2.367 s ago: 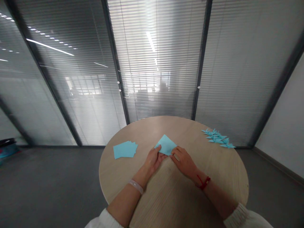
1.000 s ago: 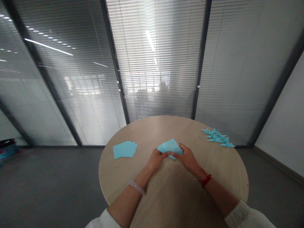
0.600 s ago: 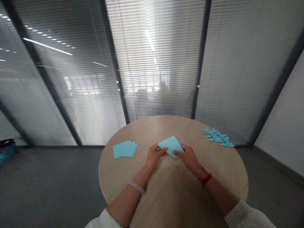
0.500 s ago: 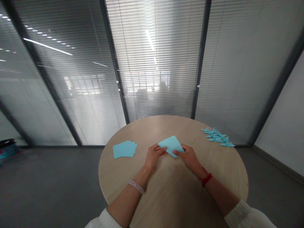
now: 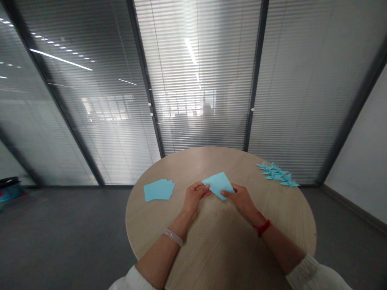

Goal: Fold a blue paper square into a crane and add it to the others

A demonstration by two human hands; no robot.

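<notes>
A light blue sheet of origami paper (image 5: 218,184) is held between my two hands over the middle of the round table. My left hand (image 5: 195,196) pinches its left corner between thumb and fingers. At the right side, my right hand (image 5: 240,198) grips the paper with the thumb on top and the fingers mostly hidden beneath. The sheet lies at a slant, one corner pointing away from me. Whether it is folded double I cannot tell.
A loose stack of blue paper sheets (image 5: 159,190) lies on the table's left side. Several folded blue paper cranes (image 5: 275,173) sit in a cluster near the right edge of the wooden table (image 5: 217,245). Behind stands a glass partition with blinds (image 5: 202,129).
The paper has shifted very slightly to the right and turned a little. Both hands keep hold of it; the stack and the cranes are unchanged.
</notes>
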